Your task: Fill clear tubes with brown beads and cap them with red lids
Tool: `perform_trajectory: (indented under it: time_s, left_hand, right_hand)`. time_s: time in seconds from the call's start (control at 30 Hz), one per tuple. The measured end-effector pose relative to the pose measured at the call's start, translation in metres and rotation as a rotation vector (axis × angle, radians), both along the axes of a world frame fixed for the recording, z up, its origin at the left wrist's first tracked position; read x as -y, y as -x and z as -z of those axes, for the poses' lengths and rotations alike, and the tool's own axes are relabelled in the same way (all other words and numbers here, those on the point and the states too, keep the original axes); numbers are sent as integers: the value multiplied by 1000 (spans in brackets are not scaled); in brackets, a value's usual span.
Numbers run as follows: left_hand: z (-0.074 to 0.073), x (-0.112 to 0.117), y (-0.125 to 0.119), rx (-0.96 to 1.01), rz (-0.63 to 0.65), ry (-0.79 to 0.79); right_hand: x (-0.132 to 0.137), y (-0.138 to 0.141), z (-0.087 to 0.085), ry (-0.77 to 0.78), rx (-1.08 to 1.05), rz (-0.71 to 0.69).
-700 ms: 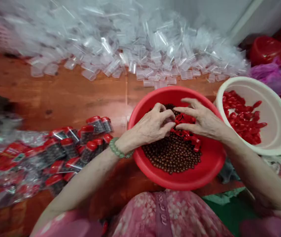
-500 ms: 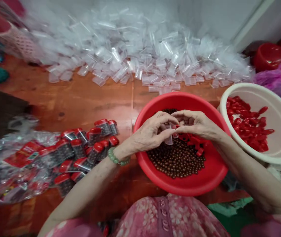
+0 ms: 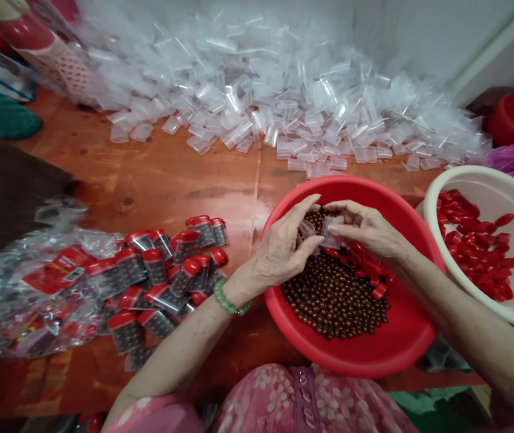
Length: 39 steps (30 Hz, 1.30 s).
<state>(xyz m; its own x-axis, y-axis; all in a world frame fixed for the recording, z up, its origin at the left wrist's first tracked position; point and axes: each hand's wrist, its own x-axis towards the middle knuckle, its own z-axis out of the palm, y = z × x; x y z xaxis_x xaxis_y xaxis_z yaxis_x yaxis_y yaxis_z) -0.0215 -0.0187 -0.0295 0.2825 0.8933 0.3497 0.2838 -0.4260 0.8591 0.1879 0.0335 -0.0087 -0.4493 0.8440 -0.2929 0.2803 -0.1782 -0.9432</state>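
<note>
Your left hand point(image 3: 279, 249) and right hand point(image 3: 368, 228) are each holding a clear, colourless plastic container point(image 3: 333, 233) inside the red basin's point(image 3: 404, 343) far edge.

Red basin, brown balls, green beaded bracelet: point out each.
Red basin point(image 3: 408, 334), head view, bare inner surface.
Brown balls point(image 3: 334, 296), head view, middle of pile.
Green beaded bracelet point(image 3: 223, 302), head view, lower-left beads.

Soft, dim indoor light spreads over the wood point(image 3: 194, 186), leaving a pale sheen left of the red tub point(image 3: 401, 337) and bright glints on the clear cups point(image 3: 232, 99) and brown beads point(image 3: 338, 300). Shadow deepens below the tub and along the lower left. Wide-angle distortion stretches the edges; the farthest cups dissolve into haze, and a pink sleeve point(image 3: 157, 415) blurs.
</note>
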Motion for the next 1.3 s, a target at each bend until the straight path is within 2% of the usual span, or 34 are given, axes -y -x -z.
perform_trajectory:
  time_s: [0.1, 0.17, 0.3, 0.47, 0.57, 0.73, 0.87, 0.93, 1.0, 1.1, 1.23, 1.3]
  left_hand:
    - [4, -2, -1, -24, -123, 18]
    - [7, -2, -2, -39, -180, 17]
    - [11, 0, -2, -149, -257, -75]
    - [6, 1, -4, -301, -257, -150]
    - [1, -1, -7, -376, -229, -117]
    - [-6, 0, -15, -548, -186, 25]
    - [-7, -1, -19, -669, -125, 90]
    - [-5, -2, -16, -630, -86, 69]
    - [-3, -1, -9, -503, -48, 33]
    - [-9, 7, 7, -321, 72, 30]
    - [-21, 22, 22, -243, 281, 25]
    - [-22, 27, 20, -277, 272, 4]
  right_hand:
    - [-18, 7, 8, -190, 251, 66]
    - [-28, 12, 16, -221, 371, 115]
    - [-32, 23, 34, -159, 454, 128]
    - [-22, 34, 41, 86, 441, -16]
    - [-15, 38, 40, 236, 424, -133]
    - [-3, 41, 36, 420, 412, -325]
    - [4, 38, 40, 582, 303, -408]
    - [6, 36, 45, 636, 195, -405]
    - [7, 34, 50, 670, 74, -386]
    - [6, 32, 52, 686, -2, -346]
    - [1, 30, 41, 684, -4, -287]
    - [-2, 29, 34, 673, -16, -307]
